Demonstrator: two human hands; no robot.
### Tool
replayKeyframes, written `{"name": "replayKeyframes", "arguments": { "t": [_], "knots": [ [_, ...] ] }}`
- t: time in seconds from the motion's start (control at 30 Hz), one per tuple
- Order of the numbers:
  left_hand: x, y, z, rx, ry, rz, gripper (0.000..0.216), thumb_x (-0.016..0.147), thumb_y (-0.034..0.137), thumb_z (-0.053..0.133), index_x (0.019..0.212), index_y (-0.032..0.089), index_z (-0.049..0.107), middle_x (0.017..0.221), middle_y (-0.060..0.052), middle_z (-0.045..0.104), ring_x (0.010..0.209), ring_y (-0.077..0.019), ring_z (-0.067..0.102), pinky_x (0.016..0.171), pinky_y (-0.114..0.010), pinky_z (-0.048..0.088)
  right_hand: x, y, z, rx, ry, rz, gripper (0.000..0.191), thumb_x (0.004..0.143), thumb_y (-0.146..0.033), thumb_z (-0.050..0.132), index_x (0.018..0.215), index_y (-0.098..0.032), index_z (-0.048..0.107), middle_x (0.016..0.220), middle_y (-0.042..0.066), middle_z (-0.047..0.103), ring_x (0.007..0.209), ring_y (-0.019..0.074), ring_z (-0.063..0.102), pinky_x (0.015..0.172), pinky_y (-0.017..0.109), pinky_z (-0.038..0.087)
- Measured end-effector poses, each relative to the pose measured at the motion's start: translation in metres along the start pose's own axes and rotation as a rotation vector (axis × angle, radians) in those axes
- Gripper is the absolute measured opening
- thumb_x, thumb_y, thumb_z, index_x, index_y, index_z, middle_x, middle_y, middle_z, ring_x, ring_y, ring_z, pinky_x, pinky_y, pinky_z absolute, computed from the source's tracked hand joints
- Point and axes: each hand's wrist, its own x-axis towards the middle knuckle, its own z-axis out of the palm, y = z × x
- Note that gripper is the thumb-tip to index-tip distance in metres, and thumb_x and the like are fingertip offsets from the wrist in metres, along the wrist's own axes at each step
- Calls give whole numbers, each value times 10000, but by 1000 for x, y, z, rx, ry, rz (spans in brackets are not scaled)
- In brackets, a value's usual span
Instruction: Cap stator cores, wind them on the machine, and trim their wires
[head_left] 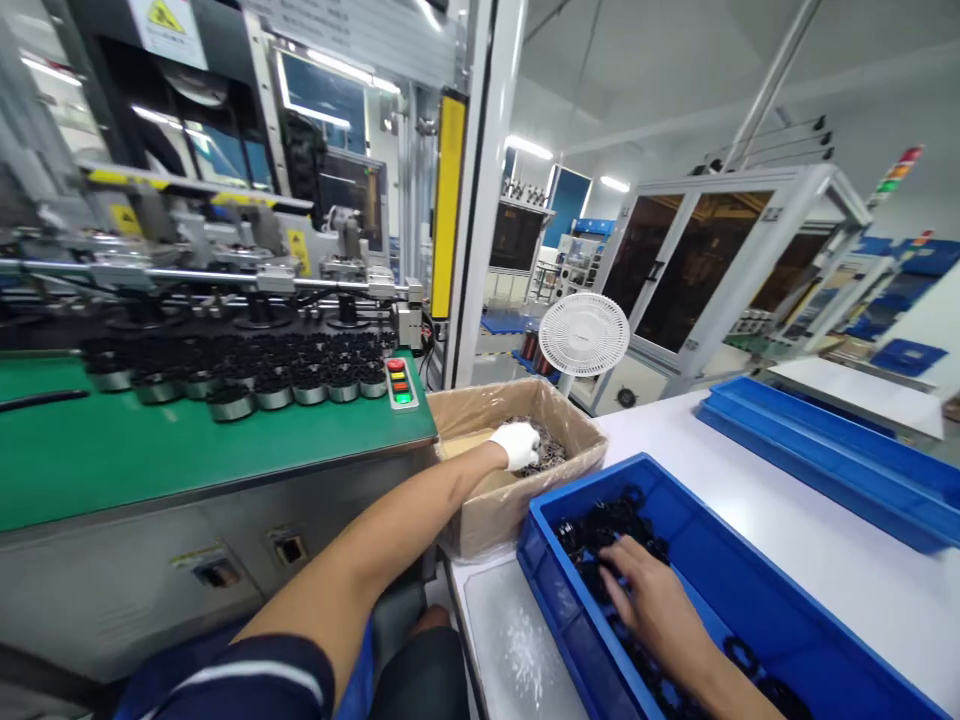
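Hands, both in containers at the near-left corner of the white table (810, 540).

Left hand (516, 443): white glove, reached into the open cardboard box (480, 520), which stands at the table's left edge against the green conveyor bench (150, 450). Fingers curled down onto the small metal parts (553, 455) heaped inside; cannot tell whether anything is gripped.

Right hand (645, 600): bare, palm down in the blue bin (757, 585) just beside the box. Fingers spread and resting on the black rings (600, 522) piled at the bin's far-left end; nothing visibly pinched.

Handling, by judgement: the rings look like thin, stiff moulded plastic, light, and loosely tangled, so one may drag its neighbours. A pinch on the rim, thumb outside and a finger through the hole, should separate it. The metal parts look denser, possibly sharp-edged; the glove fits that.

Elsewhere: rows of round wound parts (240, 385) at the conveyor's far edge; white fan (583, 334) beyond the box; stacked blue trays (825, 450) along the table's far-right edge.
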Motion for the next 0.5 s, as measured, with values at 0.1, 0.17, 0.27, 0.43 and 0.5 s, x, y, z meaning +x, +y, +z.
{"name": "replayKeyframes", "arguments": {
  "t": [0.1, 0.17, 0.27, 0.43, 0.5],
  "knots": [
    [-24, 21, -1, -183, 75, 125, 175, 894, 298, 633, 955, 135, 650, 1236, -79, 635, 1131, -203, 604, 1007, -392, 485, -4, -11, -14, 190, 517, -239, 157, 942, -166, 503, 1063, -158, 602, 941, 81, 665, 855, 167, 661, 787, 270, 535],
    [-59, 32, 6, -313, 103, 184, 188, 863, 325, 671, 910, 146, 635, 1265, -56, 632, 1111, -175, 617, 996, -298, 482, -11, -23, -24, 260, 690, -327, 146, 917, -122, 545, 1049, -169, 584, 897, 54, 650, 812, 148, 644, 741, 252, 529],
    [-114, 44, 21, -738, 46, 172, 388, 754, 338, 780, 1044, 162, 592, 1090, -44, 690, 932, -161, 663, 851, -277, 527, -24, -42, -35, 318, 729, -357, 181, 881, -51, 571, 1024, -160, 592, 901, 56, 635, 827, 139, 626, 734, 249, 516],
    [-159, 48, 47, -1510, -106, 79, 618, 698, 283, 826, 1218, 186, 507, 984, -32, 630, 856, -134, 606, 794, -277, 479, -42, -64, -38, 377, 697, -423, 285, 828, 22, 601, 1071, -125, 609, 942, 91, 612, 862, 157, 600, 727, 280, 511],
    [-165, 48, 57, -1624, -132, 98, 594, 740, 363, 793, 1231, 180, 512, 979, -40, 601, 843, -129, 581, 769, -266, 462, -45, -70, -36, 378, 679, -460, 308, 817, 38, 602, 1082, -117, 609, 930, 93, 611, 861, 162, 597, 724, 290, 512]
  ]
}}
